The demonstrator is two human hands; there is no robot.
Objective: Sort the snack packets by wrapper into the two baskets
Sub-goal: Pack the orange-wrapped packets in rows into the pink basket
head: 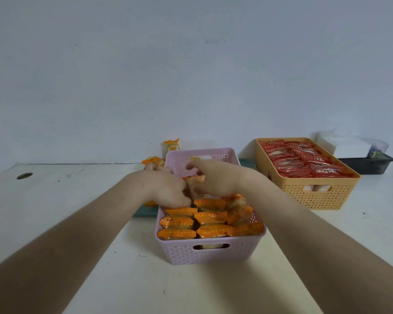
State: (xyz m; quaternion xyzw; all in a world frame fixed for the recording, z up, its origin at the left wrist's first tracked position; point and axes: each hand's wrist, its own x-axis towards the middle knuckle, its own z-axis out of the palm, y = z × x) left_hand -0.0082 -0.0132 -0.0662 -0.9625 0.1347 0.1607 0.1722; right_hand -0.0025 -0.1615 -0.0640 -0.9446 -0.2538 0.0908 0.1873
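A pink basket stands in front of me, its near half packed with several orange-wrapped packets. Both hands reach into its middle. My left hand is curled over the basket's left rim with its fingers down among the packets. My right hand pinches an orange packet between the two hands. A yellow basket at the right is full of red-wrapped packets. Loose orange packets lie behind the pink basket on the left.
A teal tray lies under the pink basket, showing at its left. A dark bin with white paper stands at the far right against the wall. The white table has a round cable hole at the left.
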